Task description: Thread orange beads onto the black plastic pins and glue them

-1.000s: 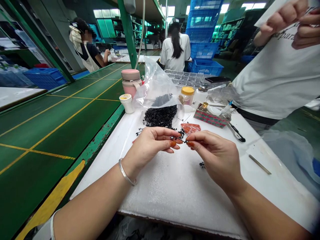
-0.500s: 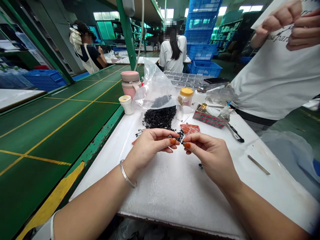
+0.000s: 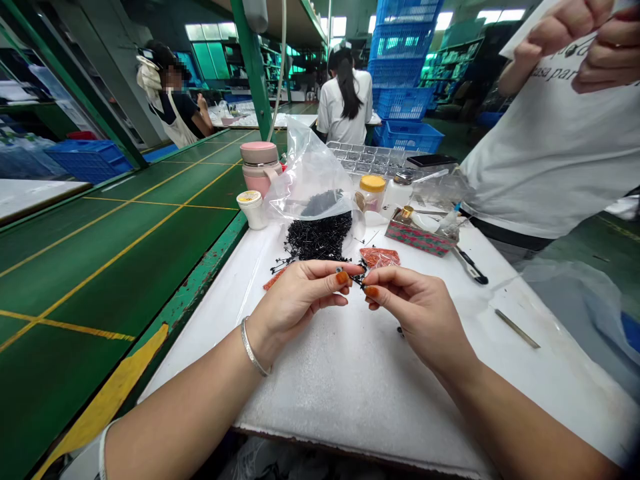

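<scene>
Above the white work surface (image 3: 320, 373), my left hand (image 3: 300, 293) pinches a small black pin-like part (image 3: 357, 282) with a thin stem. My right hand (image 3: 420, 303) has thumb and forefinger closed on the other end, close to the left fingertips. A small round piece also shows at the left forefinger; its detail is too small to tell. Behind the hands, a heap of similar black parts (image 3: 320, 237) spills from a clear plastic bag (image 3: 315, 173). A small bag of orange pieces (image 3: 380, 257) lies just beyond my right fingers.
A pink cup (image 3: 260, 170), a white tub (image 3: 253, 210) and a yellow-lidded jar (image 3: 372, 192) stand behind. To the right are a patterned box (image 3: 423, 237), a cutter knife (image 3: 471, 265) and a metal strip (image 3: 517, 329). A green conveyor (image 3: 125, 253) runs left; a person (image 3: 560, 147) stands right.
My left thumb and fingers have shifted slightly left, and more of the thin black stem shows between the hands. The right hand stays nearly in place.
</scene>
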### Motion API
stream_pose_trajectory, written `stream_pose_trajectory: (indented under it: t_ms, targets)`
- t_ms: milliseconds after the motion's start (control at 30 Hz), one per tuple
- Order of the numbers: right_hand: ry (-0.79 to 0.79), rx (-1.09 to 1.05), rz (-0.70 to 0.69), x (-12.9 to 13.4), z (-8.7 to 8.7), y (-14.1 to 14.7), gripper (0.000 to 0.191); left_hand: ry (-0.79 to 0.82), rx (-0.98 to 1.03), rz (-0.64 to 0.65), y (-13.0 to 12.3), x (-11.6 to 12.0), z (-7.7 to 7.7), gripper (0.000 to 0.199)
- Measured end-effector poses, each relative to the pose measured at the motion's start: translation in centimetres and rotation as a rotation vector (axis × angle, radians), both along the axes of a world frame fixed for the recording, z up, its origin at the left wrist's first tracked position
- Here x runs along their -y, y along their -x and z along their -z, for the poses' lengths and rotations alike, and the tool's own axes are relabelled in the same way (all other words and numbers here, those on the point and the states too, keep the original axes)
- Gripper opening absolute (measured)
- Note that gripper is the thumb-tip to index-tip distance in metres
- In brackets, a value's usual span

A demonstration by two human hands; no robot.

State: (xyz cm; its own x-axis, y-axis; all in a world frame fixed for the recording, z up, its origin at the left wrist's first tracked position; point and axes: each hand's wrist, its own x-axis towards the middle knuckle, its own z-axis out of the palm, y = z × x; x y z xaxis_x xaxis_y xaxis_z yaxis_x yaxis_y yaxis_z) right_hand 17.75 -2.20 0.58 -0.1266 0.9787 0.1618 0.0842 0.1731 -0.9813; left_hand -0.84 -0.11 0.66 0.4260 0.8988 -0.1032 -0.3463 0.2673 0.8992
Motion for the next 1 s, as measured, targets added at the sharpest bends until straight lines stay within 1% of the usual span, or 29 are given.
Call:
stream_pose_trajectory:
  t_ms: [200, 367, 533, 667, 1000]
  targets:
    - [0.110, -0.128, -0.061, -0.5, 0.3, -0.4, 0.009, 0.049, 0.054, 0.036, -0.1, 0.0, -0.1, 0.023]
    - [0.223, -0.218, -0.124, -0.8, 0.5, -0.6, 0.013, 0.047, 0.060, 0.033, -0.1, 0.0, -0.1, 0.021]
    - [0.317, -0.310, -0.158, -1.0, 0.7, -0.8, 0.014, -0.010, 0.060, -0.031, 0.1, -0.1, -0.2, 0.019]
    - [0.396, -0.375, -0.162, -1.1, 0.7, -0.9, 0.014, -0.010, 0.035, -0.050, 0.1, -0.2, -0.2, 0.019]
    - [0.481, -0.467, -0.180, -1.1, 0.5, -0.9, 0.015, -0.039, -0.050, -0.109, -0.1, -0.2, -0.1, 0.018]
